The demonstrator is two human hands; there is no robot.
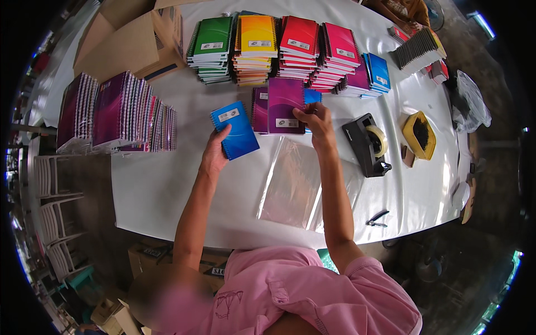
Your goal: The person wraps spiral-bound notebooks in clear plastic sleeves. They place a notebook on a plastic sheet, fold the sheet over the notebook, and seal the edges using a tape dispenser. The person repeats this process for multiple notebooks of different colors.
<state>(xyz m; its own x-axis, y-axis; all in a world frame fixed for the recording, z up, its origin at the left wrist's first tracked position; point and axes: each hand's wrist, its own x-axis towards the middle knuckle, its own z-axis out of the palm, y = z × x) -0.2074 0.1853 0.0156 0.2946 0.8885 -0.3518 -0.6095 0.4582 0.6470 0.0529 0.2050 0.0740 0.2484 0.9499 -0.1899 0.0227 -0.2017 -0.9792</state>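
A blue spiral notebook [239,135] is gripped at its left edge by my left hand [215,149], thumb on the cover. To its right, my right hand [316,123] pinches the lower right edge of a purple spiral notebook [286,103]. This one partly covers another purple notebook [259,114] and a blue notebook [313,96] behind it. Below my right hand, clear plastic sleeves [287,184] lie flat on the white-covered table [184,218], and my right forearm crosses them.
Stacked green [212,42], yellow [257,39], red [300,44] and pink notebooks [340,47] line the back. Wrapped purple notebooks [117,114] stand left, near an open carton [125,42]. A tape dispenser [363,145], yellow container [419,135] and nippers [377,219] lie right. Another person [405,11] sits far right.
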